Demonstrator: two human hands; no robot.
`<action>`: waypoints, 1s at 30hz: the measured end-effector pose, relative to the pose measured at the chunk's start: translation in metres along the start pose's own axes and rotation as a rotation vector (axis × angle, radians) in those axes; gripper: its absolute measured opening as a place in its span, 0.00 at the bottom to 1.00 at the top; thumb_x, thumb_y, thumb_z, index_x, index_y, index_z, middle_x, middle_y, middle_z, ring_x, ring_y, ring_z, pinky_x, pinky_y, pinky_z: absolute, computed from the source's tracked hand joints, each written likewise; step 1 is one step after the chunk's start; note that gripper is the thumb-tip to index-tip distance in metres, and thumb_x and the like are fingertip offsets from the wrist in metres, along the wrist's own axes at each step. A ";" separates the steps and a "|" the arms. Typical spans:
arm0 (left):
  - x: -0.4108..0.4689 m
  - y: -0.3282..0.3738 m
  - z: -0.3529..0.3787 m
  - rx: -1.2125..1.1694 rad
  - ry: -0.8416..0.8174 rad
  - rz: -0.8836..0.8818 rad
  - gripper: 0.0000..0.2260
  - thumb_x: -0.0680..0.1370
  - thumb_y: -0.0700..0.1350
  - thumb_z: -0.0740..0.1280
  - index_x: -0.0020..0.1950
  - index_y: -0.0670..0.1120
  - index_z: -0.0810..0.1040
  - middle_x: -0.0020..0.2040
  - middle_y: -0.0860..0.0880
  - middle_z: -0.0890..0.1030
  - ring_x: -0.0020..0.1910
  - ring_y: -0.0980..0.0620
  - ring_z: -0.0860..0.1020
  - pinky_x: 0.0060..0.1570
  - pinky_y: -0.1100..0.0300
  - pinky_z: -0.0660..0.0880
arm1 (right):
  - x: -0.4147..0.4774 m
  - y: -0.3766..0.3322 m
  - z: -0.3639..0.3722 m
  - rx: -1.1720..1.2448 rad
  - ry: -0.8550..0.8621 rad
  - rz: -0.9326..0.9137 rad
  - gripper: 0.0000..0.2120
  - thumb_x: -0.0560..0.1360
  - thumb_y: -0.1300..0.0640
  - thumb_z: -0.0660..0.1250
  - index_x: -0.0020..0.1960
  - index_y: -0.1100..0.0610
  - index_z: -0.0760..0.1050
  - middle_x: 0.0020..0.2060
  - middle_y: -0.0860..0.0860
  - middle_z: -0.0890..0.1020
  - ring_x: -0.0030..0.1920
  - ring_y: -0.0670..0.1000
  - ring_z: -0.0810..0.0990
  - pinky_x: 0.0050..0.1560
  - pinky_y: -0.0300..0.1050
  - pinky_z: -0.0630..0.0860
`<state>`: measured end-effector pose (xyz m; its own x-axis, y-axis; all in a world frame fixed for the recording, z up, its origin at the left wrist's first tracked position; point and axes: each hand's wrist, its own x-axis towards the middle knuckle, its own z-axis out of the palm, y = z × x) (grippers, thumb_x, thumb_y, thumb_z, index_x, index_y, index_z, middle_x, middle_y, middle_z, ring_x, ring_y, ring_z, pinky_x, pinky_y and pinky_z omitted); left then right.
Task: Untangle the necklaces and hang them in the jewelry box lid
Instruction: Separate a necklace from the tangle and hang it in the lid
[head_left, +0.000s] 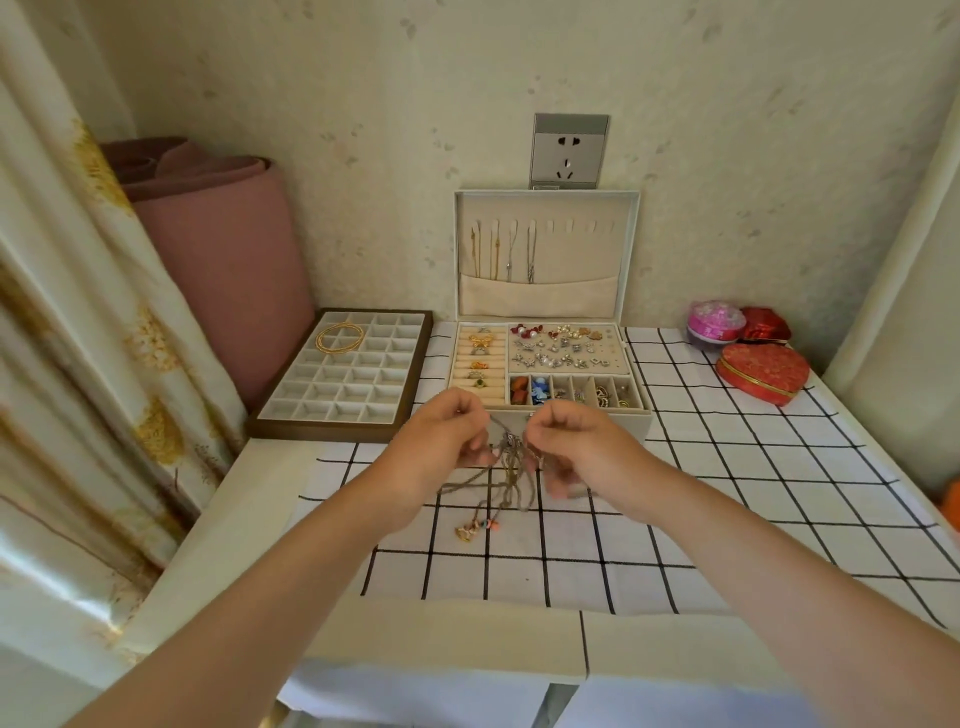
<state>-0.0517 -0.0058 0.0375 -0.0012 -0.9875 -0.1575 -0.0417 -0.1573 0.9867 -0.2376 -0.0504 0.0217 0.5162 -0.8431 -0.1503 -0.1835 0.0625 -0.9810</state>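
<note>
Left hand (441, 441) and right hand (574, 447) each pinched the tangled necklaces (506, 467) | raised above tabletop (779, 467) so pendants dangled, loops separable | lid (545, 249) far, four already hung

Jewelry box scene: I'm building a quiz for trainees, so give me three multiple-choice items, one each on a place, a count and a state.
1. Where does the compartment tray with the gold bangles lie?
A. left of the jewelry box
B. right of it
C. inside it

2. How many necklaces hang in the jewelry box lid?
A. one
B. four
C. eight

3. What state is the bundle of cord necklaces in?
A. hung on hooks
B. lying untouched
C. tangled, held by both hands

Answers:
1 A, the tray sits beside the box's left wall.
2 B, four chains hang on the leftmost hooks, and the other hooks are bare.
3 C, the left hand and right hand pinch the knotted cords above the checked cloth.
</note>
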 end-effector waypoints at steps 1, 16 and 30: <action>-0.001 0.003 -0.001 -0.058 -0.012 -0.016 0.09 0.83 0.38 0.60 0.42 0.44 0.70 0.30 0.51 0.68 0.30 0.51 0.71 0.45 0.56 0.78 | 0.000 -0.002 -0.001 0.015 0.001 0.014 0.07 0.80 0.62 0.63 0.44 0.59 0.75 0.31 0.53 0.79 0.24 0.51 0.67 0.27 0.42 0.62; 0.000 -0.004 0.004 0.216 0.084 0.213 0.05 0.78 0.37 0.68 0.44 0.46 0.77 0.33 0.48 0.73 0.35 0.51 0.74 0.47 0.54 0.79 | 0.000 -0.006 -0.010 -0.355 -0.131 0.066 0.06 0.72 0.61 0.74 0.46 0.51 0.80 0.32 0.50 0.82 0.31 0.51 0.77 0.37 0.48 0.75; -0.001 -0.019 0.001 0.726 0.167 0.524 0.10 0.73 0.41 0.75 0.47 0.53 0.78 0.42 0.56 0.75 0.39 0.56 0.75 0.40 0.66 0.73 | -0.014 -0.017 -0.007 -0.165 -0.249 0.154 0.06 0.77 0.64 0.70 0.50 0.55 0.83 0.35 0.54 0.84 0.21 0.46 0.60 0.24 0.40 0.54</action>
<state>-0.0520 -0.0020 0.0190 -0.0547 -0.9283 0.3679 -0.6959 0.2997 0.6526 -0.2474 -0.0437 0.0416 0.6567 -0.6730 -0.3403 -0.3977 0.0743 -0.9145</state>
